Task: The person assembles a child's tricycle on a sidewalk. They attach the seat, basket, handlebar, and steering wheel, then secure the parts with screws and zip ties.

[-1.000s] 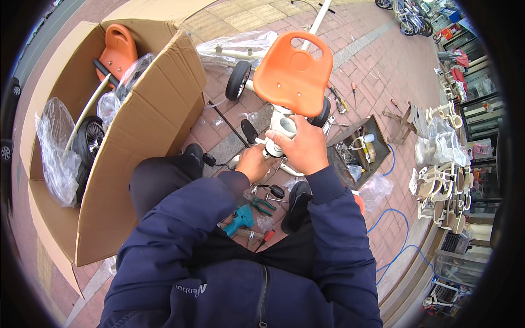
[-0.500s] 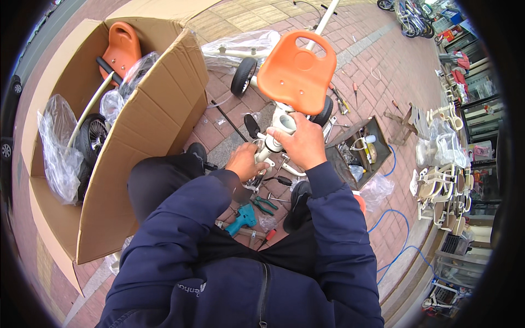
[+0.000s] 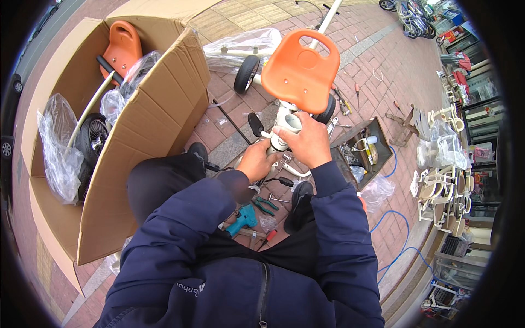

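At the lower centre of the picture, we had a teal power drill (image 3: 242, 220) and green-handled pliers (image 3: 265, 206) lying between our shoes (image 3: 299, 210), seemingly for easy reach. Past them, at the middle, was the white tubular chassis (image 3: 279, 144). Our right hand (image 3: 313, 141) had its fingers clamped around the open-ended tube, thumb near the opening, apparently to steady it. Our left hand (image 3: 256, 163) lay against the lower side; its fingertips were partly hidden, so we could not tell whether they gripped. At the left, the cardboard box (image 3: 145, 136) stood open, holding another seat (image 3: 122, 49) amid clear plastic (image 3: 57, 156), likely as protection. Right of centre, the metal toolbox (image 3: 386, 157) lay open, its contents probably handy there. Above our hands, the orange seat (image 3: 301, 75) faced up between two black wheels (image 3: 247, 75), which seemed to prop that end. Farthest, at the upper right, stood bicycles (image 3: 414, 23).
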### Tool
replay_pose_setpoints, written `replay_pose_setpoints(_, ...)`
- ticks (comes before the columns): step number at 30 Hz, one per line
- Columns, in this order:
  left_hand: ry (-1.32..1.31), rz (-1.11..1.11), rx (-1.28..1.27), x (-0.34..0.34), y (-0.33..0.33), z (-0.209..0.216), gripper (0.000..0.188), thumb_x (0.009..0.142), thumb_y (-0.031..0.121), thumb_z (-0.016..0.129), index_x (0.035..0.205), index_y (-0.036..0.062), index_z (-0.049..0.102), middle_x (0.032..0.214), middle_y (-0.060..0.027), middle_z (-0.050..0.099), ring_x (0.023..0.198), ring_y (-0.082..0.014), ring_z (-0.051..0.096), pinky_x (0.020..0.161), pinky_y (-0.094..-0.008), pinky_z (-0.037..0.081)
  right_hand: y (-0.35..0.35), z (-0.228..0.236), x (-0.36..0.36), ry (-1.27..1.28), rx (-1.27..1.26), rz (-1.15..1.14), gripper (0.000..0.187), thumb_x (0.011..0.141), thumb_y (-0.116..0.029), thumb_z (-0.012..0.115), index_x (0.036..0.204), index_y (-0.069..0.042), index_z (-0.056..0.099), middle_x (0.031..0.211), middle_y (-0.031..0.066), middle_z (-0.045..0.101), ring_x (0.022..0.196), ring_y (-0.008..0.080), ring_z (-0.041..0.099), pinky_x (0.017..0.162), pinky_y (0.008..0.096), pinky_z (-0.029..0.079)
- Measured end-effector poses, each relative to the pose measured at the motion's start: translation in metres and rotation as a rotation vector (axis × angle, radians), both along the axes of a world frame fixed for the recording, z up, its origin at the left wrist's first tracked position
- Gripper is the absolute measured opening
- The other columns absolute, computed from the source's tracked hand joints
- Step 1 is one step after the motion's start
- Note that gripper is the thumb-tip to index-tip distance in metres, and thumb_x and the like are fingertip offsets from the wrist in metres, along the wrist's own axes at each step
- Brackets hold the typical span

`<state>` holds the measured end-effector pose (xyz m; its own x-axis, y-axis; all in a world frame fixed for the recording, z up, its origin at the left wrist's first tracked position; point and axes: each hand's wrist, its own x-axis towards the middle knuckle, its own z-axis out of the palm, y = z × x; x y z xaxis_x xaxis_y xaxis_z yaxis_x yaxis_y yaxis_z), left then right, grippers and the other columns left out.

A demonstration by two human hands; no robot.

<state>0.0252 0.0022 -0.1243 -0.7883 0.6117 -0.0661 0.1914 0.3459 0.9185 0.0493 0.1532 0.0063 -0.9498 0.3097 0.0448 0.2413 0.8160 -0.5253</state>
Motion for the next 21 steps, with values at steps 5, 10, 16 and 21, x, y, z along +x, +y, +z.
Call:
replay_pose_setpoints(5, -0.121, 0.010, 0.097, 0.002, 0.000, 0.011, 0.031, 0.092, 0.014, 0.070, 0.120, 0.0039, 0.064, 0.101, -0.0162, 0.074, 0.092, -0.0299, 0.072, 0.081, -0.0411, 0.055, -0.001, -0.006, 0.001, 0.041, -0.042, 0.004, 0.064, 0.077, -0.048, 0.081, 0.114, 0.002, 0.065, 0.098, 0.0200, 0.073, 0.093, 0.0361, 0.072, 0.084, 0.0432, 0.055)
replay_pose_setpoints(10, -0.106, 0.031, 0.056, 0.001, 0.000, 0.008, 0.030, 0.092, 0.013, 0.071, 0.119, 0.0029, 0.064, 0.097, -0.0136, 0.074, 0.087, -0.0224, 0.071, 0.077, -0.0375, 0.055, -0.003, -0.012, 0.002, 0.053, -0.068, 0.009, 0.063, 0.078, -0.046, 0.081, 0.115, 0.002, 0.065, 0.097, 0.0199, 0.073, 0.092, 0.0361, 0.071, 0.083, 0.0432, 0.055)
replay_pose_setpoints(16, -0.301, 0.036, 0.018, 0.000, 0.001, 0.009, 0.030, 0.091, 0.013, 0.071, 0.118, 0.0011, 0.063, 0.099, -0.0128, 0.073, 0.088, -0.0189, 0.069, 0.079, -0.0359, 0.054, 0.002, -0.010, 0.002, 0.056, -0.137, 0.055, 0.060, 0.080, -0.048, 0.080, 0.111, 0.001, 0.066, 0.096, 0.0203, 0.072, 0.092, 0.0376, 0.070, 0.081, 0.0434, 0.054)
replay_pose_setpoints(21, -0.279, 0.037, 0.073, -0.003, 0.002, 0.012, 0.031, 0.091, 0.009, 0.070, 0.119, 0.0007, 0.062, 0.101, -0.0096, 0.072, 0.091, -0.0165, 0.067, 0.080, -0.0338, 0.053, 0.020, -0.012, 0.002, 0.053, -0.245, 0.175, 0.055, 0.093, -0.054, 0.062, 0.106, -0.001, 0.067, 0.093, 0.0222, 0.070, 0.094, 0.0425, 0.067, 0.080, 0.0476, 0.051)
